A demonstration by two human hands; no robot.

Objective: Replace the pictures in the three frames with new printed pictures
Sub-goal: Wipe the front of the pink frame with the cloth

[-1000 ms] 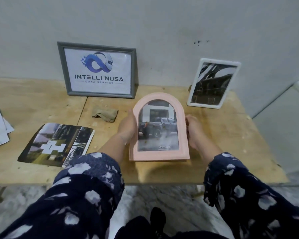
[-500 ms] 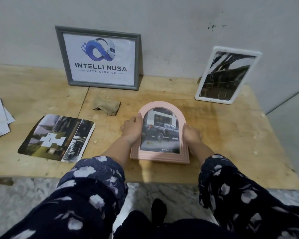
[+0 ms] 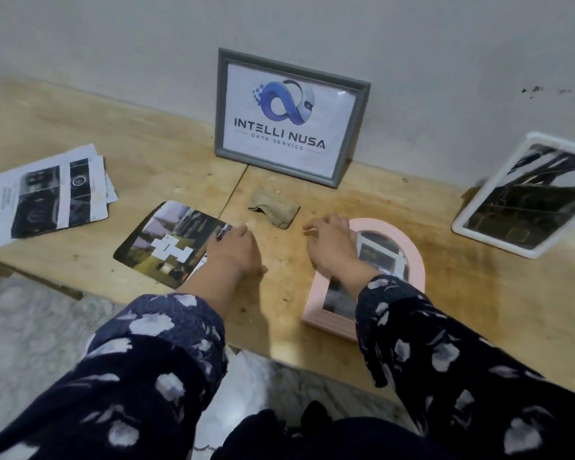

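Note:
The pink arched frame lies flat on the wooden table with a car picture in it. My right hand hovers over its left edge, fingers loosely curled, holding nothing. My left hand rests with its fingers on the right edge of a dark printed picture that lies flat on the table. A grey frame with a logo print leans on the wall. A white frame with a dark picture leans at the right.
Several loose printed sheets lie at the left of the table. A crumpled tan cloth sits between the grey frame and my hands. The table's front edge runs just below the pink frame, with marbled floor beyond.
Both hands have let go of the pink frame, which now lies flat. My left hand moved left onto the printed picture and my right hand lifted off the frame. The view swung left.

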